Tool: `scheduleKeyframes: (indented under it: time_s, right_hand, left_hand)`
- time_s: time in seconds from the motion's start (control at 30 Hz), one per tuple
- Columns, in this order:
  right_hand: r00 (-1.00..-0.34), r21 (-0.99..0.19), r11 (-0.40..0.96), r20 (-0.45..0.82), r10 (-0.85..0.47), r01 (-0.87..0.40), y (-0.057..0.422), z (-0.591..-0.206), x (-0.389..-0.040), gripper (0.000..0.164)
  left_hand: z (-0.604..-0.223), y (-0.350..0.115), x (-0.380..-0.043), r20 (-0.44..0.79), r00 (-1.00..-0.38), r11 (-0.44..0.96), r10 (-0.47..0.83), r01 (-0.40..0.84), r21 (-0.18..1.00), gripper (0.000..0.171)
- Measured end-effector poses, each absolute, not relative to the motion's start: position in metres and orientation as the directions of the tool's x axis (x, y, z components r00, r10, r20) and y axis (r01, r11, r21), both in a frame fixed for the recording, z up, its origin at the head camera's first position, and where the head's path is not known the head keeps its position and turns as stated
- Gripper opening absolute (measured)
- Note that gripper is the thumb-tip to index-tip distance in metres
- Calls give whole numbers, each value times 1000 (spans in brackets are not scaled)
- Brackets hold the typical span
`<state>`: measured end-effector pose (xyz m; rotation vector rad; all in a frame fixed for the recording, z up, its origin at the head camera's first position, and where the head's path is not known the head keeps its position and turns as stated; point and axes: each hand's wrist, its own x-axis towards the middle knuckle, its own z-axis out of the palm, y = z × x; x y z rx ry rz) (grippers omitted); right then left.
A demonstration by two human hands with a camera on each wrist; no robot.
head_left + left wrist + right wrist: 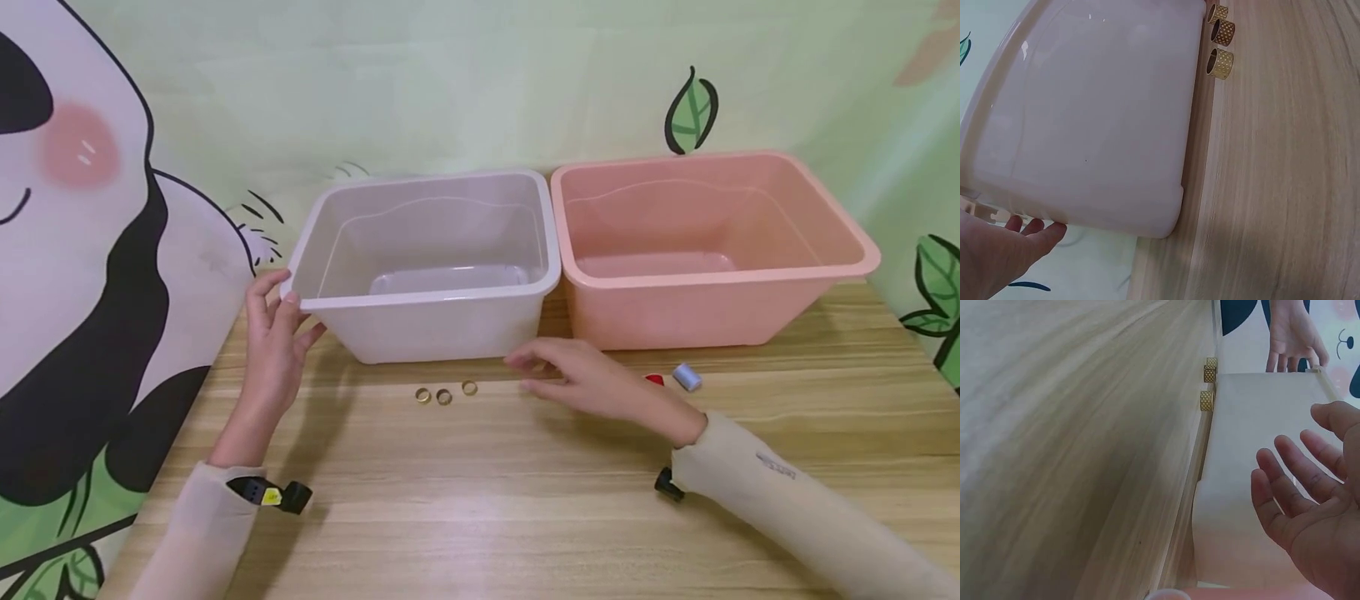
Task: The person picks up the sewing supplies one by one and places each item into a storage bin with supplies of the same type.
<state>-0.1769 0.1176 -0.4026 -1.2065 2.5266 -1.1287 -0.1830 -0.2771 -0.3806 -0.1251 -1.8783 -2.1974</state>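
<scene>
A white plastic bin (442,329) stands at the middle of the table. My left hand (273,350) holds its left end at the near corner, a thumb over the rim and the other fingers against the wall below. The left wrist view shows those fingertips on the end wall. Close by the bin's front right corner hovers my right hand (573,375), palm toward the bin, fingers loosely bent with nothing in them. Three dimpled gold thimble rings (444,397) stand in front of the bin, between the hands.
To the right, a pink bin (697,312) stands beside the white one. In front of it lie a light blue spool (687,377) and a red piece (655,380), partly hidden behind my right wrist. A printed cloth backdrop (450,100) rises behind both bins.
</scene>
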Motion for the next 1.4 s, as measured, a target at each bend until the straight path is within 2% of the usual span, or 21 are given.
scheduleKeyframes:
  time_s: [0.67,0.87,1.17,1.4]
  right_hand:
    - [-629,-632,448,81,-773,-633,96,-401,-199,37]
    - [-600,-586,465,45,-799,-663,89,-402,-193,37]
    - [-573,-544,436,103,-813,-717,81,-404,-194,33]
    - [-553,-520,429,102,-827,-739,72,-404,-200,34]
  left_hand:
    - [-374,-273,-189,229,-964,-155,-136,249,956,40]
    - [-377,-273,-182,171,-974,-148,-149,193,970,38]
    - [-378,-270,-181,191,-970,-153,-150,213,965,40]
    - [-379,-271,-179,168,-971,-156,-172,195,968,40]
